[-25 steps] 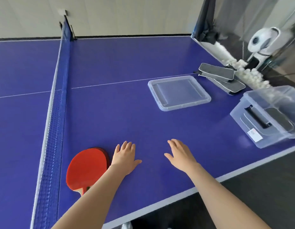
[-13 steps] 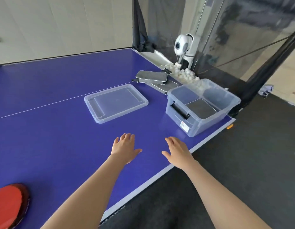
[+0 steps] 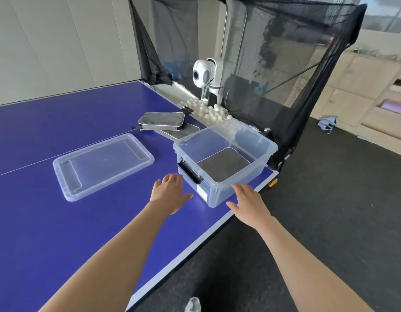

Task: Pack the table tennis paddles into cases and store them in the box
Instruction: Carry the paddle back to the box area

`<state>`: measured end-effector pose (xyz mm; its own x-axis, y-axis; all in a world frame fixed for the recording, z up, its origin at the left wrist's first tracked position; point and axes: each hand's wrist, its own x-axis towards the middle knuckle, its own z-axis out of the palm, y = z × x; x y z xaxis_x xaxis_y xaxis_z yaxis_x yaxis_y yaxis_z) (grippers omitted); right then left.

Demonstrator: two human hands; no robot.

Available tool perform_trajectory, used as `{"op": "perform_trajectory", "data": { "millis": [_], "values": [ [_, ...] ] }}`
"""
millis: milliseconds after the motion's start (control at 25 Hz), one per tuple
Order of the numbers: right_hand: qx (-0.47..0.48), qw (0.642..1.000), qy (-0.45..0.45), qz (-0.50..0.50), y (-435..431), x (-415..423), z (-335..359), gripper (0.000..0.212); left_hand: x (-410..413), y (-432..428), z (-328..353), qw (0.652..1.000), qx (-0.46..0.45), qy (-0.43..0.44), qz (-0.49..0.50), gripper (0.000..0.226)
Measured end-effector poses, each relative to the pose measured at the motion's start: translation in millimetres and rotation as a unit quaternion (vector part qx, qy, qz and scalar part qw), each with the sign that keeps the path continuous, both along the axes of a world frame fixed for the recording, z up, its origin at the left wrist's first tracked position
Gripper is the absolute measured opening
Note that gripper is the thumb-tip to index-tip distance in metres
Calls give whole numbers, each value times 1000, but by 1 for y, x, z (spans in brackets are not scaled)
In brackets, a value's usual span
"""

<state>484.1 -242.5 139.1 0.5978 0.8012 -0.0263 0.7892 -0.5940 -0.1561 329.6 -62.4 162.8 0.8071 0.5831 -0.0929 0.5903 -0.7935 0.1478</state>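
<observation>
The box (image 3: 246, 174) stands open just ahead of both hands, near the surface (image 3: 60, 233) edge, presumably so cases can drop in from above. One dark case (image 3: 224, 165) lies flat on its floor. The lid (image 3: 102, 165) lies left of the left hand (image 3: 170, 192), off the opening. Two more cases (image 3: 161, 120) lie stacked beyond the box. No paddle is in view.

Both arms extend forward, palms down. Left hand: fingers straight, spread, empty, just short of the box. Right hand (image 3: 249, 201): fingers relaxed, empty, at the near corner; contact cannot be determined
</observation>
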Motion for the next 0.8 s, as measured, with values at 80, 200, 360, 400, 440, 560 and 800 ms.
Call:
{"op": "perform_trajectory", "data": {
  "millis": [80, 200, 360, 400, 440, 560, 800],
  "values": [
    [-4, 1000, -4, 8, 13, 31, -1, 61, 30, 10, -5, 1000, -2, -3, 2, 70],
    [-7, 1000, -15, 26, 41, 78, -1, 61, 74, 33, -14, 1000, -7, -17, 15, 67],
    [-21, 998, -28, 52, 89, 147, 4, 62, 135, 83, -13, 998, -8, -26, 48, 66],
    [-20, 998, -30, 54, 100, 162, 6, 62, 147, 95, -12, 998, -4, -26, 58, 66],
    [-17, 998, -30, 57, 111, 177, 7, 63, 156, 106, -11, 997, -2, -25, 69, 67],
    [-21, 996, -26, 80, 141, 205, 9, 62, 170, 129, -15, 995, -12, -19, 99, 70],
    [-10, 991, 1, 136, 215, 262, 6, 62, 195, 174, -23, 984, -20, -22, 178, 71]
  ]
}}
